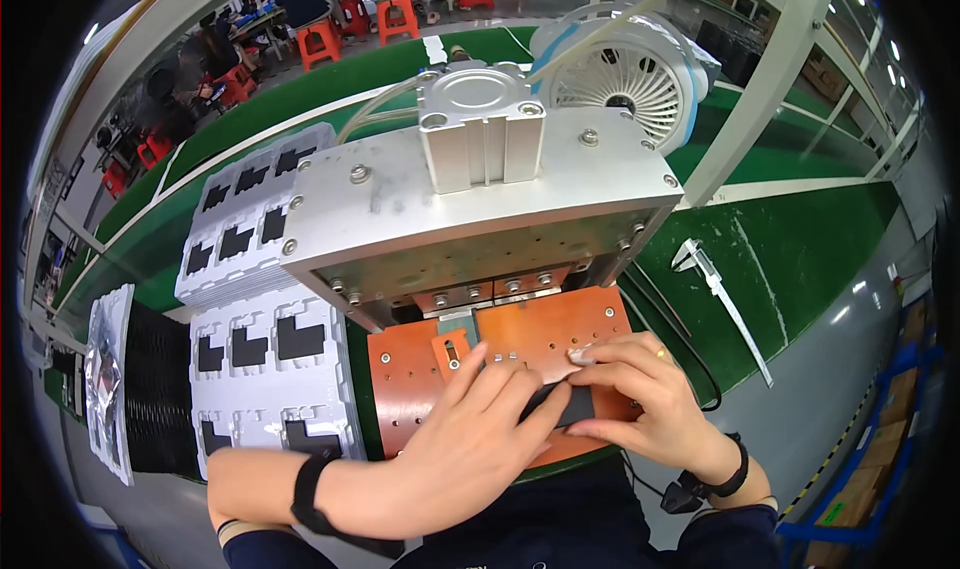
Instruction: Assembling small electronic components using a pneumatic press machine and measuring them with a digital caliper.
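Over the front of an orange fixture plate [408, 367], both hands are on a flat black piece [575, 406]. My left hand [478, 424] reaches in from the left with its fingers closed at the piece's left end, partly hiding it. At its other end my right hand [640, 394] pinches the piece between thumb and fingers. A small pale bit [578, 356] shows by the right index fingertip; its kind is unclear. Beside the left fingertips, a small slotted orange block [452, 352] is fixed on the plate. A metal press [480, 184] with a square cylinder on top stands behind.
White trays [275, 399] with black cut pieces stand at the left, beside a stack of dark trays [160, 389]. Digital calipers [722, 294] lie on the green bench at the right. Behind the press are a round fan [635, 84] and a slanted frame post [765, 89].
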